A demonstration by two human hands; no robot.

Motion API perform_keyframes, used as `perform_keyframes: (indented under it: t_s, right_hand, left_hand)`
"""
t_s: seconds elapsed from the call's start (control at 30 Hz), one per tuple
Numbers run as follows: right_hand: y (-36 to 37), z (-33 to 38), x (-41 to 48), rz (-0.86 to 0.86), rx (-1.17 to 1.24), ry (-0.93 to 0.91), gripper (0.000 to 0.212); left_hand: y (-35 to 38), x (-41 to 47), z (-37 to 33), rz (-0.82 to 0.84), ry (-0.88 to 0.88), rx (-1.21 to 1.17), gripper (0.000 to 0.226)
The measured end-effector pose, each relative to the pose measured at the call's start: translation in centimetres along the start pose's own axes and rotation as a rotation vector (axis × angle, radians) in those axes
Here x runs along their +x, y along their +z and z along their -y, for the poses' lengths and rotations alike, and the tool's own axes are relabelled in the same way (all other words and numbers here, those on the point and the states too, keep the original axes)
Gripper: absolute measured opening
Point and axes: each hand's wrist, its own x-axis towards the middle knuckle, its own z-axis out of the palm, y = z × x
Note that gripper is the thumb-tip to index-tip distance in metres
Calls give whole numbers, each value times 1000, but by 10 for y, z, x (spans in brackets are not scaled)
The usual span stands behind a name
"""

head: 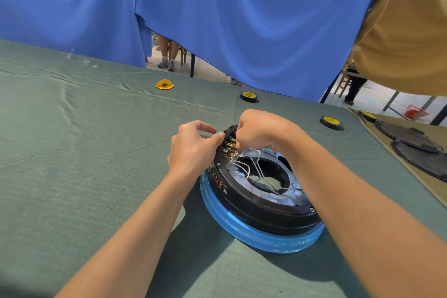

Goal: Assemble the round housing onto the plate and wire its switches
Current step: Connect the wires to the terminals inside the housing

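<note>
The head view shows the round housing (261, 208) already seated on the plate (254, 237), whose blue-filmed rim shows all round below the black ring. The pair rests on the green-clothed surface (84, 152), nearer its right edge than its left and just in front of the person. That part of the job looks done, though the picture does not show whether every fastener is in. The wiring is under way. The switches (227, 147) stand at the housing's far-left rim with brass terminals facing inward, and several white wires (251, 169) run from them down into the central opening. At least one more lies loose across the opening towards the near right. The left hand (193, 145) has its fingers curled and its thumb and forefinger braced on the outer face of the switches. The right hand (258, 128) is bunched, its fingertips pinching a wire end at the terminals. How many terminals remain bare is too small to tell, so some connections likely remain. Two tape rolls (248, 96) sit towards the far edge, and black lids (411, 138) lie beyond the right edge.
</note>
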Motion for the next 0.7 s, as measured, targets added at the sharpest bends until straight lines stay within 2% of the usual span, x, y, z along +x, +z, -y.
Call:
perform_keyframes:
  t_s: [0.13, 0.23, 0.43, 0.57, 0.7]
  right_hand:
    - [-1, 1, 0, 10, -13, 7, 24]
    - [0, -2, 1, 16, 52, 10, 14]
    - [8, -9, 3, 4, 178, 70, 22]
    - [22, -7, -3, -128, 217, 135, 25]
    - [31, 3, -7, -223, 169, 197, 12]
  left_hand:
    - [0, -1, -1, 0, -4, -4, 14]
    - [0, -1, 0, -8, -5, 3, 14]
    - [2, -3, 0, -29, 1, 6, 12]
    - [4, -7, 1, -89, 2, -9, 14]
    - [7, -9, 0, -135, -15, -15, 18]
